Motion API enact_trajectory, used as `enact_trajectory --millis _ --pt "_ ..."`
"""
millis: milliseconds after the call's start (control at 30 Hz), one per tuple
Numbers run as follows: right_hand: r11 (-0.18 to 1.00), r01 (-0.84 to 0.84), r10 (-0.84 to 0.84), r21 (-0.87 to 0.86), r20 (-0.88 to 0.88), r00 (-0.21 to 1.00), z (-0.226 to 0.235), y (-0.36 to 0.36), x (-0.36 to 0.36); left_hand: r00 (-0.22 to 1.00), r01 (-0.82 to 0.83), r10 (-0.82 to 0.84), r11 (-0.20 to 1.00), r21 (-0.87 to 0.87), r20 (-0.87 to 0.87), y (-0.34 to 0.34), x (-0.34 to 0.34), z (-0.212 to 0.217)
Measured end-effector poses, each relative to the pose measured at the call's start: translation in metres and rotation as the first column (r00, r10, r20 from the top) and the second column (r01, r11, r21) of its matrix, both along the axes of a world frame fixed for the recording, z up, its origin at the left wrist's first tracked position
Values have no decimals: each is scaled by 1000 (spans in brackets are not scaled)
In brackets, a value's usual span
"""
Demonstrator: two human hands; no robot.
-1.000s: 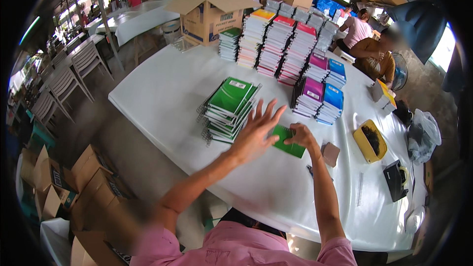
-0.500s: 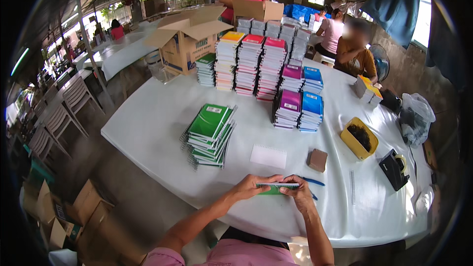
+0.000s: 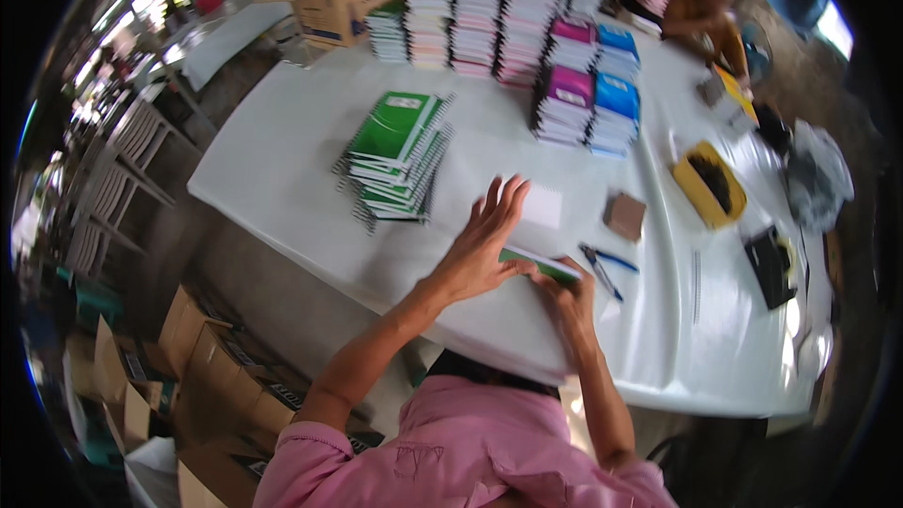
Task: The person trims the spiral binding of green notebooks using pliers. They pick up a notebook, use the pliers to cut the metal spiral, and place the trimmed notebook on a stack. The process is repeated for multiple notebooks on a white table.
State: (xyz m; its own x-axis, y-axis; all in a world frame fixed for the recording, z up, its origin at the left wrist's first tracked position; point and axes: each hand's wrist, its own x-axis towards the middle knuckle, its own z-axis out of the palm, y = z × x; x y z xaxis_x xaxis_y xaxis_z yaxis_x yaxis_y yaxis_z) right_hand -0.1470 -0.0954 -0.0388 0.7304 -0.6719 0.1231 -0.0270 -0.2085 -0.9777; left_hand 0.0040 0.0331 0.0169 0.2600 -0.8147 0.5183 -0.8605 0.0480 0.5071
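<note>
White sheeting covered a wide tabletop (image 3: 301, 169) in a workshop whose far side was blurred; a carton (image 3: 329, 14) beyond its far edge was cut off by the top of the view. Close to the near edge, a small green notebook (image 3: 555, 266) was in the person's hands, seen nearly edge-on. Its long axis ran left to right, the left end tipped toward the far edge; the spiral could not be made out, and fingers hid much of its cover. The left hand (image 3: 482, 252) was spread, fingers pointing toward the far edge, thumb against the notebook. The right hand (image 3: 567, 299) pinched the notebook's right part, its fingertips partly hidden. Toward the left edge stood a stack of larger green notebooks (image 3: 393, 127). Right of the hands lay a blue-handled tool (image 3: 609, 263), blurred, and a brown block (image 3: 625, 216).
</note>
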Motion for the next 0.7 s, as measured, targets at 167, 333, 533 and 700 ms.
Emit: enact_trajectory --millis 167,333,533,700 --pt "968 -248 249 -31 42 968 -15 -15 24 883 -117 -21 958 263 470 -15 1 -7" --pt "806 198 -203 -558 54 978 1 -117 -73 950 18 -131 929 369 283 1 -20 1" --pt "158 297 -952 -942 -65 300 -36 -188 -180 892 108 -251 925 363 375 -28 -36 -11" --pt "612 330 -619 -719 -176 765 -17 -187 -169 951 152 -227 934 322 209 -40 -41 -12"
